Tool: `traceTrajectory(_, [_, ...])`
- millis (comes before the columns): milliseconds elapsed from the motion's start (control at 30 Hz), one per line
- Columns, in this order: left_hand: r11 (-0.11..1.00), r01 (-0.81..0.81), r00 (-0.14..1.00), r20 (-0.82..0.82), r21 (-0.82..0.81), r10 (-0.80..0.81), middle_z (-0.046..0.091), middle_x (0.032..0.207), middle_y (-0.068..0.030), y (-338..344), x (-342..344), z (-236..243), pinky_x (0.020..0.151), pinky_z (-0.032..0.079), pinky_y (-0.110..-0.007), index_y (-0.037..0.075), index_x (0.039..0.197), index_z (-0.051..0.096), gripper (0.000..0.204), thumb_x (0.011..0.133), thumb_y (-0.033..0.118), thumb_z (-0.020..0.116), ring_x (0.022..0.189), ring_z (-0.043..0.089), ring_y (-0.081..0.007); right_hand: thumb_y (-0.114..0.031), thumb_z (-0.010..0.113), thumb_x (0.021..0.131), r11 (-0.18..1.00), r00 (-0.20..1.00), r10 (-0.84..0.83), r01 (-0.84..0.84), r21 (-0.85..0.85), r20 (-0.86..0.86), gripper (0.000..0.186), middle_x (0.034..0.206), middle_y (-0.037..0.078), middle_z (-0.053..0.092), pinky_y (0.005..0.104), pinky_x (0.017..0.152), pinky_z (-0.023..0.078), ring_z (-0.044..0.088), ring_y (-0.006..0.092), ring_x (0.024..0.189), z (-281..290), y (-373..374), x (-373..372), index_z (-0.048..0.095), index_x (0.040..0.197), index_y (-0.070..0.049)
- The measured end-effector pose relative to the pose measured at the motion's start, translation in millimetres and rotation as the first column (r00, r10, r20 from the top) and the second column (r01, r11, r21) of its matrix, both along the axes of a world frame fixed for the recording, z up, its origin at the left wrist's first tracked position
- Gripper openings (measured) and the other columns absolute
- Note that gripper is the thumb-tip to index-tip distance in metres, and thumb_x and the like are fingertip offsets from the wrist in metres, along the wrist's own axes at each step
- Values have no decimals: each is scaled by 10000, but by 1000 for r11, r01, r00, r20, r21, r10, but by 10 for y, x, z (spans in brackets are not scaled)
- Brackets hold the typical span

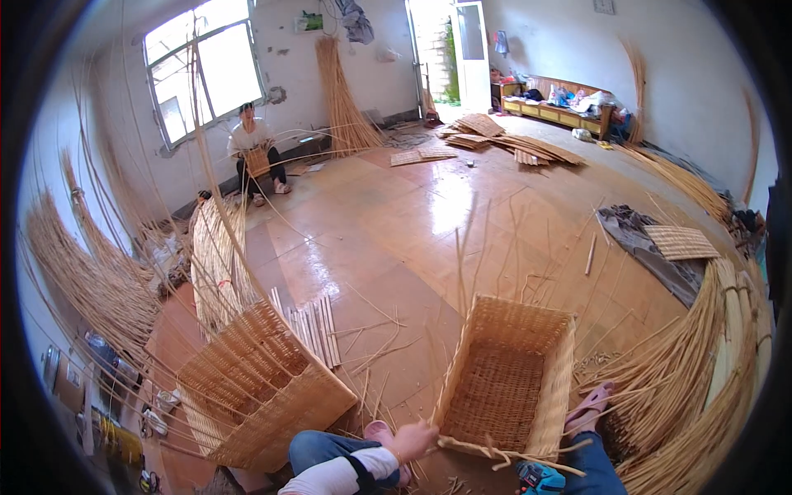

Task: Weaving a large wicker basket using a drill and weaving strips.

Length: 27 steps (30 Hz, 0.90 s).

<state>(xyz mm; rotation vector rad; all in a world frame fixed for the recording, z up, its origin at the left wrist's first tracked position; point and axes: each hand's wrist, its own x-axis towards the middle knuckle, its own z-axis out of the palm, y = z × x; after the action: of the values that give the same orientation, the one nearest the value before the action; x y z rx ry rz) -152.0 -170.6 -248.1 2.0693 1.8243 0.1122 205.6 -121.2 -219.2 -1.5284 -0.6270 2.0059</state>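
A rectangular wicker basket [505, 388] stands in front of me between my legs, its open top tilted toward me. My left hand [415, 442], below a white sleeve with a dark band, is closed at the basket's near left corner, on the rim. Loose rod ends [503, 455] stick out along the near rim, crossing one another. Beside them, by my right knee, is a teal and black tool [540, 477], partly cut off by the lower edge; its kind is not clear. My right hand is not visible.
At left stands a second wicker basket [272, 388] with long upright rods. Willow bundles lie at right [685, 379] and lean at left [91, 272]. Slats [313, 330] and scraps litter the floor. Another person [252, 148] sits by the window, holding wickerwork. Woven panels [478, 132] lie farther off.
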Motion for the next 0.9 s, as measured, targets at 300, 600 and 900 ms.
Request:
traceTrajectory(300, [997,79,958,279,-20,-71,630,937,-204,-159,884,-133,692,530,-497,98,1109,542,217,933,215,497,834,655,-426,-27,627,807,958,957,-277,282,53,-87,296,697,62,523,365,443,446,506,191,479,-261,-246,368,496,1052,-129])
traceTrajectory(600, [999,-28,953,303,23,20,651,854,-183,-214,1336,-236,597,545,-470,133,1203,551,342,910,308,577,701,668,-373,-13,632,797,819,825,-565,561,119,1,428,648,55,507,327,456,437,531,190,503,78,-866,-46,454,1180,-81])
traceTrajectory(900, [992,48,940,331,116,-85,632,819,-166,-79,1297,-285,584,533,-455,133,1195,550,397,886,365,644,675,650,-371,4,617,829,980,980,-196,195,46,17,430,721,80,568,312,534,454,567,181,580,771,-1205,11,502,1243,6])
